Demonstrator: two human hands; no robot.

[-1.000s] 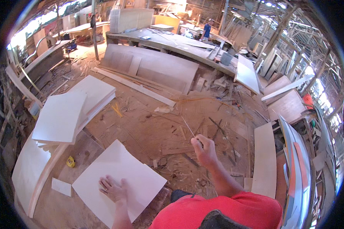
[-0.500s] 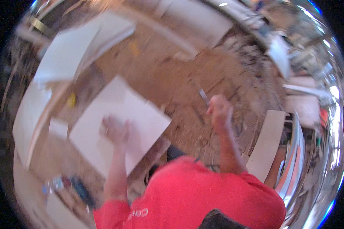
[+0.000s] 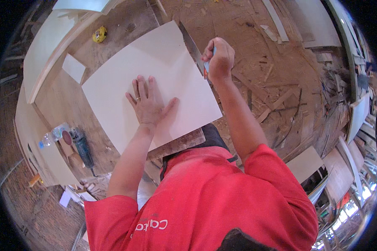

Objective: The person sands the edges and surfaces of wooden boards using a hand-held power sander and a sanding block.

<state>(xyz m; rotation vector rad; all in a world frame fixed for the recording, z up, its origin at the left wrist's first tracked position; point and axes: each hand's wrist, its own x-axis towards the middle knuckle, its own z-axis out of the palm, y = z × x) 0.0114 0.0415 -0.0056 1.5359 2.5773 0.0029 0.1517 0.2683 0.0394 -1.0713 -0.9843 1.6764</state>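
A white square sheet (image 3: 113, 92) lies on a wooden worktable in front of me, its lower edge towards my body. My left hand (image 3: 148, 102) rests flat on the sheet with the fingers spread. Beside the sheet's right edge, my right hand (image 3: 220, 58) is closed in a fist around a tool with a blue and orange handle (image 3: 206, 67). A narrow grey strip (image 3: 192, 48) runs along that same edge from the tool. I cannot tell whether this strip is the tool's blade.
A yellow tape measure (image 3: 99, 34) and a small white offcut (image 3: 73, 68) lie left of the sheet. Nearer stand an angle grinder (image 3: 83, 148) and a clear plastic bottle (image 3: 54, 134). Wood scraps (image 3: 276, 104) litter the dusty floor on the right. Large pale panels (image 3: 54, 46) lie at far left.
My right hand, with the tool, has come in from the right to the sheet's edge. My left hand still presses on the sheet, and the view has shifted and become sharper.
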